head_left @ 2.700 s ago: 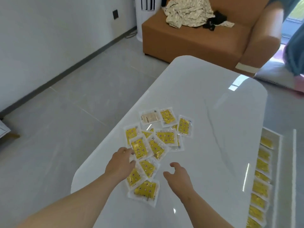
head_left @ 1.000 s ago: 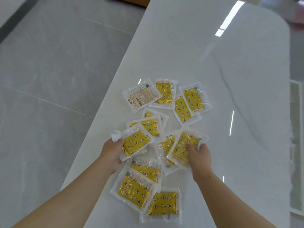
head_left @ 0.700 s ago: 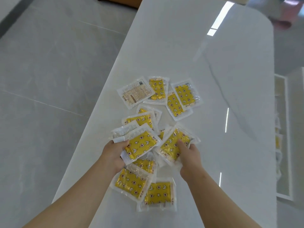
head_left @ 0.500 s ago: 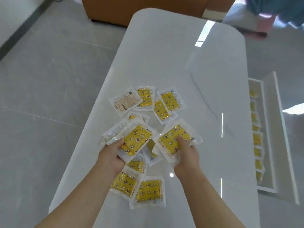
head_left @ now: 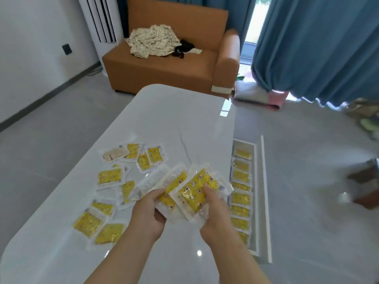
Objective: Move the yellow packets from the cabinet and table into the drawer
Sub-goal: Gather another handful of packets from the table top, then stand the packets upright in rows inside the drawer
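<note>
My left hand [head_left: 148,213] and my right hand [head_left: 215,212] each grip yellow packets, brought together into one fanned bunch [head_left: 191,189] lifted above the white table [head_left: 176,111]. Several more yellow packets [head_left: 109,177] lie scattered on the table to the left, and one packet [head_left: 113,154] lies with its pale back up. The open white drawer [head_left: 257,191] juts out at the table's right side, with a row of yellow packets [head_left: 241,198] lined up inside.
An orange sofa [head_left: 164,66] with crumpled cloth stands beyond the table's far end. Blue curtains [head_left: 317,44] hang at the back right. Grey tiled floor lies on both sides, and a blurred dark object [head_left: 363,175] sits on the floor at the right.
Both hands picked packets off the table, lifted them and brought them together into one bunch, shifting right toward the drawer. The view tilted up, bringing the sofa and curtains into sight.
</note>
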